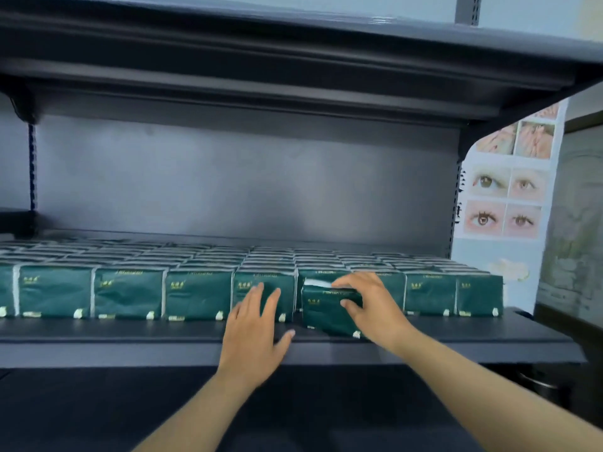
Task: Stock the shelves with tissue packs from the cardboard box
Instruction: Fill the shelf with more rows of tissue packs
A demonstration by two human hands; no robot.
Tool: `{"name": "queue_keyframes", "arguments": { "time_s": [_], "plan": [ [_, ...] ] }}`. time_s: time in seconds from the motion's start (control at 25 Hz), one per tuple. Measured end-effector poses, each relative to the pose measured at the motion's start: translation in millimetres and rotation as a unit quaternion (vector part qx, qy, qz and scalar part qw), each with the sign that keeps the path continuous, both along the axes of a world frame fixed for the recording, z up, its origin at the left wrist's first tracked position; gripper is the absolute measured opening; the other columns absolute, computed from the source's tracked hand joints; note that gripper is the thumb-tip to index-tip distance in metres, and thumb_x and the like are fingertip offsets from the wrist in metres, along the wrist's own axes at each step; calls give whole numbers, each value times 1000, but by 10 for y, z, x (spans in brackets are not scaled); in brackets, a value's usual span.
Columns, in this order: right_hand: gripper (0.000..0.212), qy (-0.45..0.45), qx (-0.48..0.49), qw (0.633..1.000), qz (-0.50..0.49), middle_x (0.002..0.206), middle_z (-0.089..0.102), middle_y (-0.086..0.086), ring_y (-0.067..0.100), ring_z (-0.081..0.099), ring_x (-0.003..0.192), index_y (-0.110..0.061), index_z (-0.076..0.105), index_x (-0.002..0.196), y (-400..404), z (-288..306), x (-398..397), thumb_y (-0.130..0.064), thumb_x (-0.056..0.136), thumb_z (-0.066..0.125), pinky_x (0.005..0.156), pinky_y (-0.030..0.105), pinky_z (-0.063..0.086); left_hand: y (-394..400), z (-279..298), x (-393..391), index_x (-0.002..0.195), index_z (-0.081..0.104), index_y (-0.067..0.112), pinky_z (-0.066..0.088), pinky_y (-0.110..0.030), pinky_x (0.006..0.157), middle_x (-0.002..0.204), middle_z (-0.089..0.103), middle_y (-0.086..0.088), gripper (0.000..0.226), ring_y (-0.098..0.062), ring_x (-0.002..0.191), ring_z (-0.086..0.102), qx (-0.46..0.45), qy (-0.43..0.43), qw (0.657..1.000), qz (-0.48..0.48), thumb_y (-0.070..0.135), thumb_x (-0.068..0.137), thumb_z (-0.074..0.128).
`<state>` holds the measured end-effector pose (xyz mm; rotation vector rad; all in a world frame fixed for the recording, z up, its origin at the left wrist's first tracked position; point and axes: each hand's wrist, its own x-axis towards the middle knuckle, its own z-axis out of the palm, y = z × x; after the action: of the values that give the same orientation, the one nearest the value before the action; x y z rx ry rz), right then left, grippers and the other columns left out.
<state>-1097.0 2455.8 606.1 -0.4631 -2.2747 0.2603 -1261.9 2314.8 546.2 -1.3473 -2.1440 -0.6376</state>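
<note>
Right hand (368,308) reaches forward over shelf (130,337), fingers on top, thumb on front, gripping pack (323,316) at shelf's front edge, before stocked row (127,293). Left hand (256,327) flat, fingers spread, touching row just left of pack.

A poster of eye photos (504,197) hangs on the pale wall (535,14) at right.

Tissue packs (127,293): glossy green plastic wrap; shelf (456,337): matt grey metal.
</note>
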Motion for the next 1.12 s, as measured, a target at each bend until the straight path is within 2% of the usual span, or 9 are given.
{"name": "queue_keyframes", "arguments": {
  "time_s": [0.12,0.28,0.44,0.56,0.64,0.68,0.8,1.0,1.12],
  "plan": [
    [34,8,73,997,31,115,53,-9,7,37,114,-23,62,115,405,-138,-255,-17,83,69,103,29,32,173,-147,-65,124,61,13,50,-44,88,132,55,-15,62,-29,117,58,-13,3,999,40,53,84,38],
    [48,-14,173,984,40,119,51,-4,15,37,118,-26,56,125,743,-219,-396,-31,80,72,99,36,31,235,-229,-101,126,59,13,50,-43,88,133,54,-14,60,-29,118,56,36,69,994,73,49,85,35],
    [65,-53,189,980,-13,137,40,0,17,24,129,-29,41,138,673,-279,-320,-36,81,70,106,42,23,230,-209,-71,132,53,12,45,-43,94,138,50,-15,64,-30,122,52,34,52,995,84,52,87,32],
    [66,-37,143,989,-22,146,28,-3,14,15,135,-30,35,140,405,-397,-18,-38,83,66,110,33,12,71,-296,62,144,36,16,23,-36,112,153,28,-9,76,-25,138,30,52,-4,998,33,63,85,26],
    [60,-28,136,990,-12,146,29,-3,12,15,134,-28,39,138,178,-534,299,-37,84,65,109,31,11,-157,-524,279,148,27,19,6,-29,115,158,12,-4,82,-20,143,13,50,-58,997,-5,68,82,24],
    [58,-30,138,990,-11,145,31,-2,12,15,134,-26,41,136,46,-629,510,-36,84,66,107,30,12,-310,-704,451,148,28,19,4,-30,115,158,10,-5,82,-19,144,12,40,-63,997,-15,67,82,26],
    [55,-65,132,989,-25,143,36,1,15,20,131,-22,47,132,-341,-1005,1132,-32,82,68,106,35,18,-776,-1252,971,143,39,16,17,-37,115,156,19,-10,73,-24,142,21,4,-81,997,-17,62,86,42],
    [57,-138,61,988,-31,141,36,1,16,22,132,-21,46,132,-981,-1946,2072,-32,81,69,104,35,21,-1505,-2101,1778,142,37,16,32,-38,107,149,30,-9,68,-25,137,31,-126,-133,983,23,50,86,59],
    [59,-220,8,975,-35,144,31,0,18,21,134,-22,41,137,-1276,-2603,2528,-34,85,65,107,38,23,-1885,-2706,2206,118,58,6,51,-41,81,111,57,-14,56,-33,99,58,-155,-129,979,-6,40,77,73]
  ]
}}
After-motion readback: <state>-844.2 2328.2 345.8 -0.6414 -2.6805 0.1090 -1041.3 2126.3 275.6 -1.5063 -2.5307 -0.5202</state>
